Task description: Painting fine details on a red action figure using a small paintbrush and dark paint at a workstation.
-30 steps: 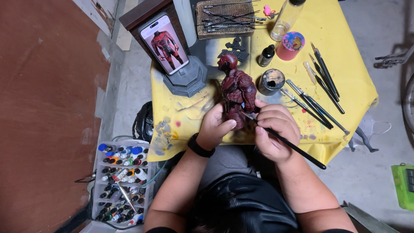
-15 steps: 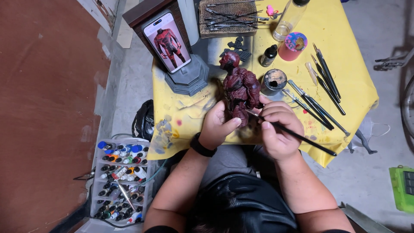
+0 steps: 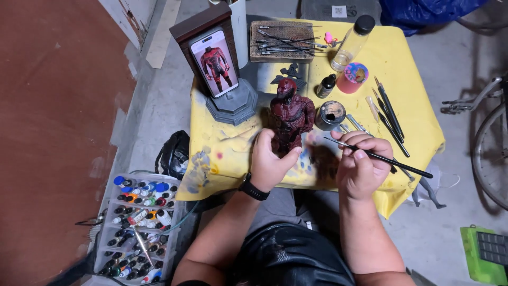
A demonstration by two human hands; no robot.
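My left hand (image 3: 271,160) grips the lower part of a dark red figurine (image 3: 290,114), holding it upright over the yellow-covered table (image 3: 418,132). My right hand (image 3: 361,167) holds a thin black paintbrush (image 3: 386,158), its tip pointing left a little apart from the figurine. A small open paint pot (image 3: 330,114) stands just right of the figurine. A phone (image 3: 214,62) showing a picture of a red figure leans on a grey base (image 3: 233,103) at the back left.
Several brushes (image 3: 390,114) lie at the table's right. A clear bottle (image 3: 352,42), a pink cup (image 3: 353,77), a small dropper bottle (image 3: 326,86) and a rack of tools (image 3: 283,39) stand at the back. A tray of paint bottles (image 3: 140,228) sits on the floor, left. A bicycle wheel (image 3: 489,153) is at right.
My right hand has drawn the brush away from the figurine to the right. My left hand now holds the figurine more upright, with its head and chest uncovered.
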